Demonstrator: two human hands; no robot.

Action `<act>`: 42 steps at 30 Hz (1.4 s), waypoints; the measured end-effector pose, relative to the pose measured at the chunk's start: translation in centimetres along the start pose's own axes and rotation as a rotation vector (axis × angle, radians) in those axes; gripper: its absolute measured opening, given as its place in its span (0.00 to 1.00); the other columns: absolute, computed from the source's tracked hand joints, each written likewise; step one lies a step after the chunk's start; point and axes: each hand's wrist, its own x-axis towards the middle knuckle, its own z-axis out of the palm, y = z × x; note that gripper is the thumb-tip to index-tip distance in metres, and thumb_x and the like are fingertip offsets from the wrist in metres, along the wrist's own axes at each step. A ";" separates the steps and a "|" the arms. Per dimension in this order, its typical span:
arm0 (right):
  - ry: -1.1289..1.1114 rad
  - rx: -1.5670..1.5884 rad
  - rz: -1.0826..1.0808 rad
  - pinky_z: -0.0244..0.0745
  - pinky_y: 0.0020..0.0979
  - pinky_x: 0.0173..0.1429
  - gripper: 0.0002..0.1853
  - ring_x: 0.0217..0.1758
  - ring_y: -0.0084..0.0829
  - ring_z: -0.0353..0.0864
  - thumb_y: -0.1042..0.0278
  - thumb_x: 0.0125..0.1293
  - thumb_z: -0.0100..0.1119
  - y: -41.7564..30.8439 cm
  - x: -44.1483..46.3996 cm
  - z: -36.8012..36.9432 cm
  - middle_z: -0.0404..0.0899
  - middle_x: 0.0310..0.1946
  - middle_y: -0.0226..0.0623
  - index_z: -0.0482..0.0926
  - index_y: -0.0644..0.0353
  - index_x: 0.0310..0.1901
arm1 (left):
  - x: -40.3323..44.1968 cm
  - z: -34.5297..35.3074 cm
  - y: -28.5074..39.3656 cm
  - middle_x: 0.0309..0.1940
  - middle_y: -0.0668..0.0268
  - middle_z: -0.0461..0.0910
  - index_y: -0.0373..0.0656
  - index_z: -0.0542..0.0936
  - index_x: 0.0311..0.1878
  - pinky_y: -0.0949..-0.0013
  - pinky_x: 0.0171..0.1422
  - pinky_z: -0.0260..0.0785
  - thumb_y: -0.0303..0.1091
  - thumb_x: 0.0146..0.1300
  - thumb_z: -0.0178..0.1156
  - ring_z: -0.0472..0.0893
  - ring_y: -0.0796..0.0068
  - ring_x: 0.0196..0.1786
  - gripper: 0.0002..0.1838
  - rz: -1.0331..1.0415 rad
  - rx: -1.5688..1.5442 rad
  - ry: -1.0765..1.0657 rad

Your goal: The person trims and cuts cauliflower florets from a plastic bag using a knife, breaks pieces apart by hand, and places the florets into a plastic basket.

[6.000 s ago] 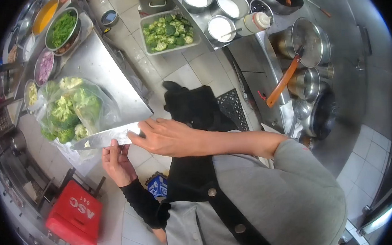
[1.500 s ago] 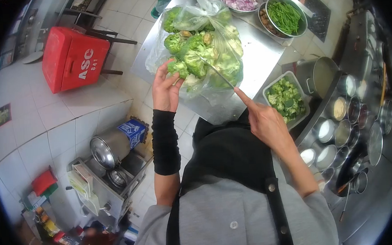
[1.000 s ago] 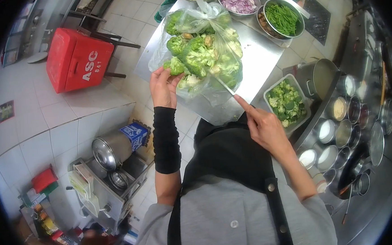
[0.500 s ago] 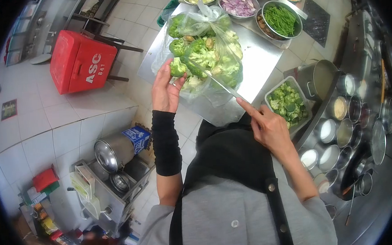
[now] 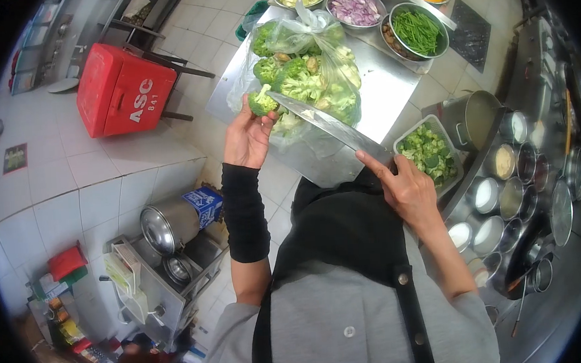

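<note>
Between the fingertips of my left hand (image 5: pixel 248 139) is a small broccoli floret (image 5: pixel 261 101), at the near left edge of a clear plastic bag of broccoli (image 5: pixel 307 77). My right hand (image 5: pixel 407 187) is closed on a knife (image 5: pixel 337 129), its index finger stretched along the blade. The flat of the blade shows, and its tip is at the floret. The knife's handle is hidden in my palm. Under the bag lies a steel table (image 5: pixel 394 85).
A basket of cut broccoli (image 5: pixel 428 153) stands right of the table beside a large pot (image 5: pixel 476 113). Bowls of onion (image 5: pixel 356 10) and green vegetables (image 5: pixel 416 31) are at the table's far side. A red box (image 5: pixel 122 92) is on the left, small bowls (image 5: pixel 487 195) on the right.
Since half a second ago the knife has turned so that more of its flat side shows, and its tip has moved left to the floret. My left hand's fingers have curled a little more round the floret.
</note>
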 end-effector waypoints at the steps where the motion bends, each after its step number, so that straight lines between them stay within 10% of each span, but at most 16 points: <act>1: 0.005 -0.005 -0.006 0.84 0.39 0.34 0.50 0.32 0.34 0.80 0.80 0.58 0.67 0.0 0.1 0.1 0.70 0.33 0.34 0.73 0.23 0.81 | 0.1 -0.3 0.0 0.59 0.53 0.81 0.30 0.73 0.69 0.74 0.49 0.83 0.34 0.87 0.55 0.85 0.62 0.51 0.18 -0.023 -0.005 -0.029; 14: -0.004 0.473 0.278 0.79 0.42 0.40 0.39 0.24 0.40 0.76 0.80 0.72 0.61 2.4 2.6 2.9 0.77 0.27 0.47 0.74 0.34 0.82 | 1.0 -2.5 1.1 0.56 0.53 0.82 0.35 0.79 0.65 0.59 0.51 0.80 0.44 0.85 0.58 0.84 0.60 0.53 0.21 -0.148 0.138 -0.035; 19: -0.035 0.696 0.468 0.78 0.47 0.40 0.39 0.23 0.51 0.80 0.77 0.74 0.60 1.9 2.9 1.9 0.83 0.28 0.58 0.71 0.34 0.83 | 9.2 2.0 0.3 0.47 0.56 0.91 0.43 0.87 0.64 0.57 0.61 0.81 0.53 0.72 0.72 0.89 0.56 0.53 0.27 0.645 1.671 0.157; 25: -0.067 0.733 0.512 0.77 0.43 0.38 0.38 0.20 0.47 0.77 0.77 0.74 0.59 1.5 3.0 0.9 0.82 0.27 0.58 0.71 0.35 0.83 | 20.0 3.4 -0.3 0.58 0.54 0.92 0.53 0.91 0.64 0.56 0.71 0.79 0.60 0.65 0.73 0.90 0.53 0.61 0.30 0.071 2.122 -0.135; 32: 0.001 0.795 0.575 0.78 0.43 0.38 0.38 0.21 0.46 0.80 0.77 0.74 0.59 2.2 1.7 1.6 0.86 0.31 0.59 0.71 0.35 0.83 | 15.0 4.3 2.4 0.48 0.47 0.92 0.51 0.94 0.52 0.54 0.65 0.82 0.50 0.57 0.72 0.91 0.45 0.53 0.22 0.075 2.108 -0.040; 37: -0.006 0.861 0.564 0.78 0.46 0.39 0.39 0.23 0.51 0.82 0.78 0.74 0.57 1.0 2.1 0.6 0.84 0.30 0.60 0.69 0.34 0.84 | 8.4 3.0 -0.8 0.46 0.53 0.89 0.44 0.90 0.48 0.51 0.63 0.78 0.40 0.58 0.74 0.87 0.48 0.54 0.16 0.805 1.789 0.297; 42: -0.176 0.789 0.498 0.77 0.51 0.40 0.39 0.25 0.57 0.81 0.78 0.74 0.56 -0.2 2.8 -0.4 0.79 0.24 0.58 0.68 0.33 0.84 | 6.9 -0.7 -6.4 0.48 0.57 0.88 0.41 0.86 0.49 0.56 0.66 0.75 0.36 0.61 0.77 0.86 0.56 0.55 0.16 0.782 1.573 0.400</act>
